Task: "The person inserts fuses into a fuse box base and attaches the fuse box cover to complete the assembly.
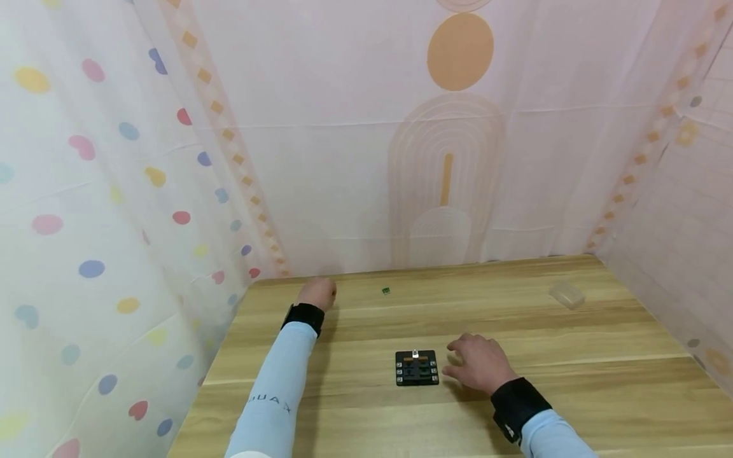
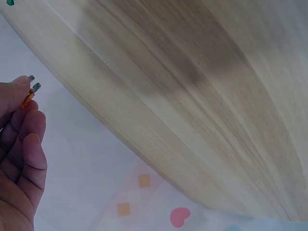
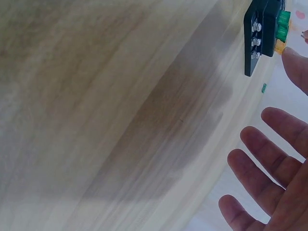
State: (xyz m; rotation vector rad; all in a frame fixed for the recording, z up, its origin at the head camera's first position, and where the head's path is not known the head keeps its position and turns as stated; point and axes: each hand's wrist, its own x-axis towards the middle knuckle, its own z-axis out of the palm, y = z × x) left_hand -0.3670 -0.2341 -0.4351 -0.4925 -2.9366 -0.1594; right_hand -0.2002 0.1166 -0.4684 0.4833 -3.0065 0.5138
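Thumb and fingertips of my left hand (image 1: 318, 293) pinch an orange blade fuse (image 2: 29, 99) with two metal prongs, plainest in the left wrist view. That hand is at the table's far left edge. A black fuse block (image 1: 417, 375) lies flat nearer me, with screw terminals along its sides. Green fuses (image 3: 283, 26) and an orange one (image 3: 279, 46) sit in it. Just right of the block, my right hand (image 1: 480, 364) hovers with spread, relaxed fingers, holding nothing. Toward the back of the table lies a loose green fuse (image 1: 386, 291).
A clear plastic cover (image 1: 567, 295) lies at the back right of the wooden table (image 1: 355, 420). Patterned curtains (image 1: 321, 191) hang directly behind the table's far edge and along its left side. A pale sheet (image 1: 676, 254) closes the right side.
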